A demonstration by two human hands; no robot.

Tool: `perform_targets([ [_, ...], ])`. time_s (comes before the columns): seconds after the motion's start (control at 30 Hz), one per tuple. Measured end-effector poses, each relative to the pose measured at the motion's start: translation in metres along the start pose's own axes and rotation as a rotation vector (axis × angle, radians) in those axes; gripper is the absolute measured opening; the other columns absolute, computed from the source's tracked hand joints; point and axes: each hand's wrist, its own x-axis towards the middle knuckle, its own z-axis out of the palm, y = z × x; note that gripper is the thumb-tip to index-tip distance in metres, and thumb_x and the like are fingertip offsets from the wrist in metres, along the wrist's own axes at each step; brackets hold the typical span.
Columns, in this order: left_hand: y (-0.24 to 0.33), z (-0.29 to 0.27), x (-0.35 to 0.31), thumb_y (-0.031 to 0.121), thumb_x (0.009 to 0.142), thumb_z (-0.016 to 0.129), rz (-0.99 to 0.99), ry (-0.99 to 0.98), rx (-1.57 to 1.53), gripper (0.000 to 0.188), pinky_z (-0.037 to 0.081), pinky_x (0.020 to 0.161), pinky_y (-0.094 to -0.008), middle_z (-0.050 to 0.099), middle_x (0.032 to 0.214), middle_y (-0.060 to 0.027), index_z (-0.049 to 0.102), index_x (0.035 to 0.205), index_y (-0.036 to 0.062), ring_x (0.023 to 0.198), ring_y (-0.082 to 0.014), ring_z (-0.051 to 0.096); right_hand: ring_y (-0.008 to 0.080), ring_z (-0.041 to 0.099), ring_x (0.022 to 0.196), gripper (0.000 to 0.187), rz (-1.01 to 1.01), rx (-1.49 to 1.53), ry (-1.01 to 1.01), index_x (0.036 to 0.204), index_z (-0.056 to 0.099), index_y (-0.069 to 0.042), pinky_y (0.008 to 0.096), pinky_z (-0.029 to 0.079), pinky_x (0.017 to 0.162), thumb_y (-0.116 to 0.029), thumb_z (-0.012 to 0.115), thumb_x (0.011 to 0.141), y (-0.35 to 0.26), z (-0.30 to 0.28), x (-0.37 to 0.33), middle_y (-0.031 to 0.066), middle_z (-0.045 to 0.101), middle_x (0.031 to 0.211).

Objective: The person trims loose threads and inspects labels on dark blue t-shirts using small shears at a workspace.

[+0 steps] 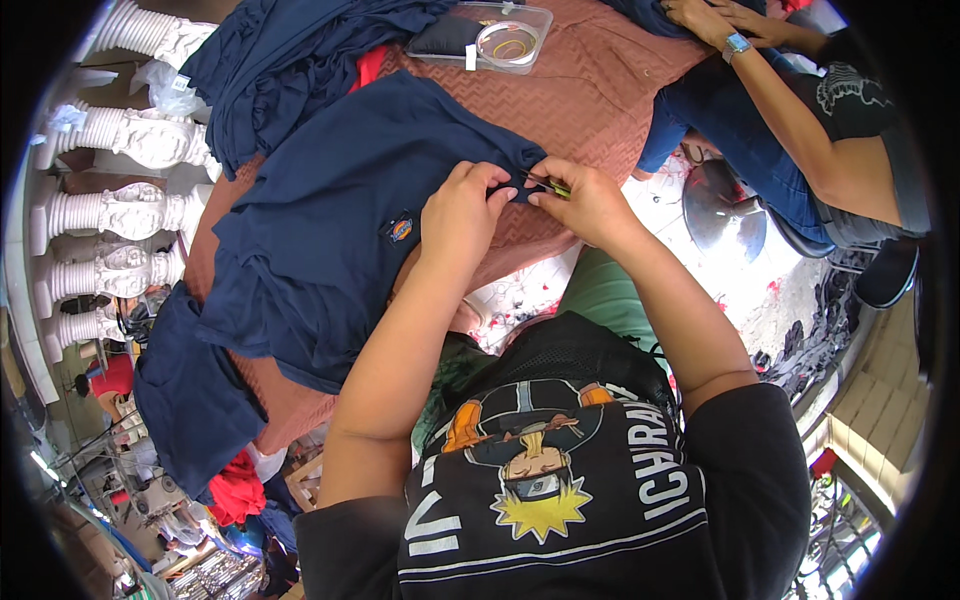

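Note:
A navy blue shirt (300,230) with a small embroidered badge (402,228) lies spread over the brown-covered table. At its right end, my left hand (465,210) is closed, pinching the cloth between thumb and fingers. My right hand (585,203) is close beside it, fingers closed around small thread snips (553,187) with a yellow-green handle. The snips' dark tip meets the fabric edge between both hands. My right fingers partly cover the snips, so their blades are hard to make out.
The brown patterned cloth (590,90) covers the table. Beyond the shirt are a pile of navy garments (270,70) and a clear plastic tray (515,62). A co-worker's hands (715,20) rest on navy fabric at the far right. White balusters (130,140) line the left.

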Motion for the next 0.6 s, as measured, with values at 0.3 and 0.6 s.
perform_targets([
  [0.3, -0.012, -0.021, 0.011, 0.017, 0.086, 0.071, -0.296, -0.066, -0.332, 0.016, 0.05, 0.069, -0.0253, 0.072, 0.081, -0.0068, 0.073, 0.095, 0.0045, 0.074, -0.0104, 0.065, 0.0321, 0.066, 0.082, 0.027, -0.024, -0.082, 0.019, 0.103, 0.065, -0.005, 0.0395, 0.05, 0.072, -0.018, 0.072, 0.081, -0.007, -0.008, 0.0, 0.0161, 0.068, 0.089],
  [0.6, -0.015, -0.019, 0.007, 0.014, 0.089, 0.066, -0.275, -0.086, -0.357, 0.014, 0.048, 0.069, -0.0236, 0.071, 0.081, -0.0036, 0.072, 0.097, 0.004, 0.074, -0.008, 0.063, 0.0353, 0.066, 0.087, 0.026, -0.118, 0.069, 0.033, 0.106, 0.061, -0.005, 0.0423, 0.05, 0.075, -0.025, 0.065, 0.089, -0.038, 0.001, 0.005, 0.0189, 0.067, 0.091],
])
